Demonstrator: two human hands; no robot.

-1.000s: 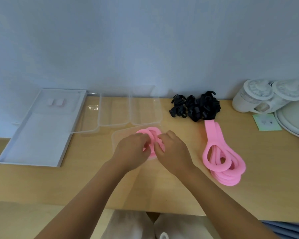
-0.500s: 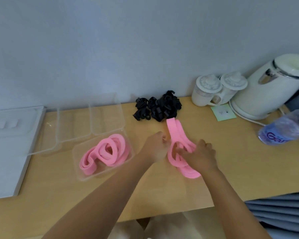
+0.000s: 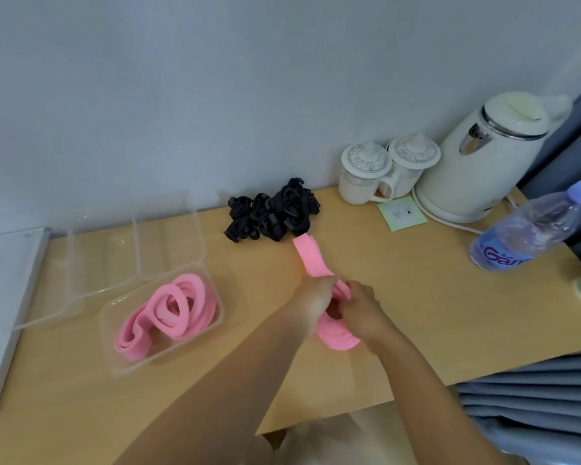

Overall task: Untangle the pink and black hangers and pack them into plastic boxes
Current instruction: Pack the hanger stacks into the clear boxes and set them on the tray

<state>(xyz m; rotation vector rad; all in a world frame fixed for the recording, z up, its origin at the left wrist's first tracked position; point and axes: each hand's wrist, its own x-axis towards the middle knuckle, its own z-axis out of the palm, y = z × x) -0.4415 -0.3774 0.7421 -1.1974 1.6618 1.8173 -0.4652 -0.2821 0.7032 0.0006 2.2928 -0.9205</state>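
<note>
Left hand [image 3: 312, 305] and right hand [image 3: 364, 310] grip pink hanger bundle [image 3: 311, 260]; nearby water bottle [image 3: 524, 229] label partly reads "Gan"

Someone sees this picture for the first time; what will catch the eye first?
The pink colour strikes first: a pink bundle at the middle of the table, held by the left hand and the right hand together, and a pink coil lying in the clear plastic box to its left. Farther back, the black hangers make a dark heap.
</note>
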